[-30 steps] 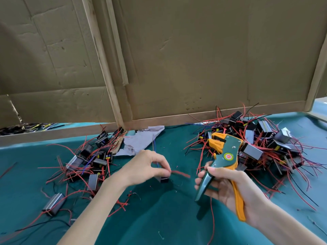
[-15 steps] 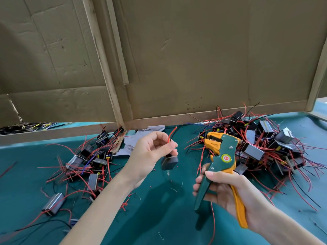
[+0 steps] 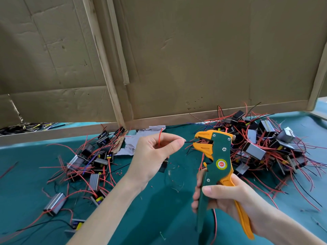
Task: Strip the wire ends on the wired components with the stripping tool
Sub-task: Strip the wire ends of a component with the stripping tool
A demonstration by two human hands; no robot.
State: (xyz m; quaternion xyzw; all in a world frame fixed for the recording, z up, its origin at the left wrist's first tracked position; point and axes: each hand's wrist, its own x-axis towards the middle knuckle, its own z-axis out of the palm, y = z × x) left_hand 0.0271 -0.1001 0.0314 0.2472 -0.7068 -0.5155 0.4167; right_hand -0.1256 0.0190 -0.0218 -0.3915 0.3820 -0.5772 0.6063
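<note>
Black wire [image 3: 189,141] end now at stripping tool [image 3: 216,160] mouth.
Left hand [image 3: 155,156] pinches it, component [image 3: 163,166] dangling below, having closed on the tool gripped by right hand [image 3: 224,197]; squeeze pending.

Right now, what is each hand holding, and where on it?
Right hand grips the stripping tool by its two handles. Left hand pinches a black wire near its free end, between thumb and forefinger, with the tip at the tool's mouth.
</note>
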